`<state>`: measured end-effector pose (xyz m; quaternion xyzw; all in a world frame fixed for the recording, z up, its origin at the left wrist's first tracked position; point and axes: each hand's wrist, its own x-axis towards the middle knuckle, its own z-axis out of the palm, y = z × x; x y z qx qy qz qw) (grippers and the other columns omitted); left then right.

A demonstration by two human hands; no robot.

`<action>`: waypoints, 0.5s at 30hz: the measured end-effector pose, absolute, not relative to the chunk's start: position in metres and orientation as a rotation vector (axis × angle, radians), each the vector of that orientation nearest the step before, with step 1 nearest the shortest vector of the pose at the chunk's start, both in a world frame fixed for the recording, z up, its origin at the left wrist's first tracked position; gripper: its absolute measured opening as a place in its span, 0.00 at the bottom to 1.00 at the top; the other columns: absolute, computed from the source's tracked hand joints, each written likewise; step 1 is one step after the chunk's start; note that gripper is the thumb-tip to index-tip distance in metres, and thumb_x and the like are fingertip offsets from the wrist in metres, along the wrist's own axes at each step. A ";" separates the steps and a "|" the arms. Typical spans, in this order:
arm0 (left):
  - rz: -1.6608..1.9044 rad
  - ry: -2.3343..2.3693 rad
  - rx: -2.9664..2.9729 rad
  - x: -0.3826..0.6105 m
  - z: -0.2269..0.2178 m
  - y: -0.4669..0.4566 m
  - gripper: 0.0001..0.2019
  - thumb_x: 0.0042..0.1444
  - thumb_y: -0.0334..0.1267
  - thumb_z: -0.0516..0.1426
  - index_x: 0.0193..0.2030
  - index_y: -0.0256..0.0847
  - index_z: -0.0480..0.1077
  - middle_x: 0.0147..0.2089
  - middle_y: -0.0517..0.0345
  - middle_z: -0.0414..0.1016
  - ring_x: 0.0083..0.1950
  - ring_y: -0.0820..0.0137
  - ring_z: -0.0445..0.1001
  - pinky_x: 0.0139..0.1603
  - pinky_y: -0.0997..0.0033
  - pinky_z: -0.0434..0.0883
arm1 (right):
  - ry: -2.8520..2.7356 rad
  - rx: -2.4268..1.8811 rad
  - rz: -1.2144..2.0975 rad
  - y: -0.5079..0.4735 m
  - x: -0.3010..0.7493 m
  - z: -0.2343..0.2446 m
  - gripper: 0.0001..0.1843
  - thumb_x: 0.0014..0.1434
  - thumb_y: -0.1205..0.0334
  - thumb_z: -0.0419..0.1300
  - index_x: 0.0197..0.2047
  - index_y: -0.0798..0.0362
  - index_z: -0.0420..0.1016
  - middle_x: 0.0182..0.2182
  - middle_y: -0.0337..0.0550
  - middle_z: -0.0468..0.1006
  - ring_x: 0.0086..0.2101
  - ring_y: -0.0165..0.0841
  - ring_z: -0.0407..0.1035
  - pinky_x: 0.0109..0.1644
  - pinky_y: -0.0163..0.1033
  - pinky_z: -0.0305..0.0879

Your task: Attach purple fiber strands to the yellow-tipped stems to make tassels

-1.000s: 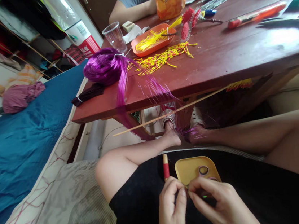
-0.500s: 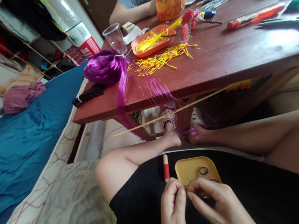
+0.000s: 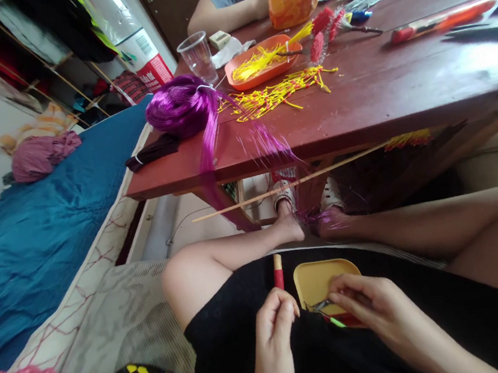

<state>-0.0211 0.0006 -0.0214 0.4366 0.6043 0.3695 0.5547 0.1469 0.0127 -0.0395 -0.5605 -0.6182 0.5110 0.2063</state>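
Low over the black cloth on my lap, my left hand [image 3: 273, 332] is closed, thumb pressed against the index finger; whatever lies in the pinch is too small or hidden to make out. A spool of red thread [image 3: 279, 276] lies just beyond its knuckles. My right hand [image 3: 374, 301] reaches over the near side of a yellow tray [image 3: 307, 273], its fingers closed on small scissors [image 3: 322, 305]. Their metal blades point left, while the handles are hidden by the fingers. Under this hand is a slim thing with a green tip [image 3: 337, 321].
A thin stick [image 3: 251, 200] with a yellow-red end crosses before the red table [image 3: 359, 118]. Purple strands [image 3: 180, 107] hang over its edge. Yellow stamen-like bundles [image 3: 274, 95], an orange dish [image 3: 258, 79], a plastic cup [image 3: 197, 57] and another person's arm [image 3: 228, 19] are farther back.
My hands, together half a second ago, are now apart. The right hand has moved right to the tray and taken hold of the scissors; the left has shifted slightly left. The view has shifted slightly.
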 end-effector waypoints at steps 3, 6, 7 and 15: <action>0.864 1.459 1.008 -0.024 -0.024 -0.001 0.14 0.59 0.44 0.50 0.25 0.40 0.60 0.26 0.63 0.55 0.30 0.71 0.55 0.33 0.75 0.56 | -2.209 -1.737 1.255 0.014 0.144 -0.054 0.09 0.57 0.68 0.54 0.32 0.53 0.75 0.28 0.43 0.78 0.30 0.36 0.73 0.32 0.35 0.63; 0.860 1.442 1.017 -0.026 -0.028 -0.004 0.14 0.59 0.44 0.49 0.25 0.40 0.60 0.26 0.63 0.55 0.30 0.71 0.55 0.34 0.74 0.56 | -2.345 -1.883 1.207 0.009 0.129 -0.072 0.08 0.53 0.75 0.56 0.31 0.58 0.76 0.28 0.50 0.79 0.30 0.41 0.74 0.33 0.41 0.65; 0.860 1.429 1.020 -0.026 -0.029 -0.005 0.14 0.59 0.44 0.49 0.25 0.40 0.60 0.25 0.63 0.55 0.30 0.71 0.55 0.34 0.74 0.56 | -2.379 -1.932 1.190 0.007 0.123 -0.078 0.07 0.55 0.73 0.57 0.31 0.59 0.76 0.27 0.48 0.79 0.30 0.39 0.74 0.34 0.41 0.67; 0.979 1.366 0.803 -0.033 -0.029 -0.006 0.12 0.56 0.43 0.52 0.26 0.39 0.62 0.26 0.61 0.57 0.31 0.71 0.56 0.35 0.72 0.57 | -2.322 -1.868 1.180 0.003 0.125 -0.085 0.09 0.56 0.74 0.54 0.31 0.57 0.75 0.31 0.48 0.78 0.30 0.37 0.74 0.34 0.39 0.67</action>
